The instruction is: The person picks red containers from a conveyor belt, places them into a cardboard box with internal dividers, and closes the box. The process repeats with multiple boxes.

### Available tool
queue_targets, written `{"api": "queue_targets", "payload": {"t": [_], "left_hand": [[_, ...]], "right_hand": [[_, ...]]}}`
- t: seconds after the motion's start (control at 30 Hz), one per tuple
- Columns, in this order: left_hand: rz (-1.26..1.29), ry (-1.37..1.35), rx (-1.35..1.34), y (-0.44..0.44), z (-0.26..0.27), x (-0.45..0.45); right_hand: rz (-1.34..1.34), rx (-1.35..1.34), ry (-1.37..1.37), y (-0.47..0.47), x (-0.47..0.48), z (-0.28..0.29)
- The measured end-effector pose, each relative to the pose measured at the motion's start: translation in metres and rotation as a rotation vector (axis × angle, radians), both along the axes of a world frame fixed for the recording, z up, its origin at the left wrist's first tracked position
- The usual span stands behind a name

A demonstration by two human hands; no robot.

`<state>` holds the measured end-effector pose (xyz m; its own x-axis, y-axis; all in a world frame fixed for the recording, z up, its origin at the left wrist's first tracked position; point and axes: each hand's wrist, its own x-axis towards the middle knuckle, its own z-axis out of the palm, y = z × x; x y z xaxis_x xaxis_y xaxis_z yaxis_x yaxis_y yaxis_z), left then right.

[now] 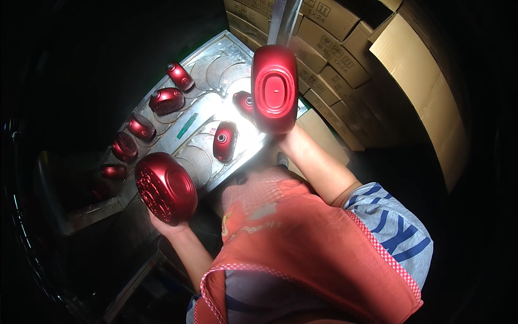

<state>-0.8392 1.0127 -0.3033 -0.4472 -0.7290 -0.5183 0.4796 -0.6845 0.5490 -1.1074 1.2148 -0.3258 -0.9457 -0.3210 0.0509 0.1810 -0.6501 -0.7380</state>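
In my left hand (172,229) is a glossy red vessel (156,190), tilted, with a raised relief pattern on one side and a smooth oval panel on another. My right hand (288,139) holds up a second red vessel (259,117), its recessed oval base turned towards me. Both vessels hide most of my fingers. Beyond them, a metal conveyor of overlapping curved plates (194,156) carries several more red vessels. One with a round mouth (225,141) lies near its front edge; another (243,102) is partly covered by the vessel in my right hand.
Along the conveyor's far side, red vessels (166,100) lie in a row. A green strip (187,126) rests on its central metal bar. Strong glare washes out the middle. Stacked cardboard cartons (330,52) and a large cardboard flap (421,97) stand to the right, beside a metal post (282,22).
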Motion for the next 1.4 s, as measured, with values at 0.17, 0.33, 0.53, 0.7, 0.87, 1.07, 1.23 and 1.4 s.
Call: {"api": "queue_targets", "payload": {"t": [0.17,0.33,0.53,0.7,0.87,1.07,1.23,1.4], "left_hand": [[0.110,-0.078,-0.026,0.006,-0.012,0.006],[0.134,-0.136,-0.461,0.001,-0.025,-0.001],[0.085,-0.791,-0.941,-0.008,-0.131,-0.061],[-0.009,-0.826,-1.074,0.028,-0.197,-0.120],[-0.035,-0.807,-1.103,0.052,-0.188,-0.170],[-0.079,-0.851,-1.280,0.074,-0.223,-0.223],[-0.246,-1.051,-1.395,0.096,-0.210,-0.247],[-0.394,-0.631,-1.278,0.167,-0.135,-0.316]], "right_hand": [[-0.061,0.431,0.143,0.009,-0.015,-0.020],[0.033,-0.011,-0.295,0.024,-0.039,-0.028],[0.318,-0.196,-0.625,0.042,-0.096,-0.040],[0.290,0.447,0.086,0.031,-0.088,-0.080],[0.202,0.864,0.433,-0.011,-0.083,-0.145],[0.360,1.155,0.384,-0.007,-0.112,-0.197],[0.395,1.048,0.360,0.042,-0.135,-0.192],[0.033,0.895,0.264,0.236,-0.229,-0.115]]}}
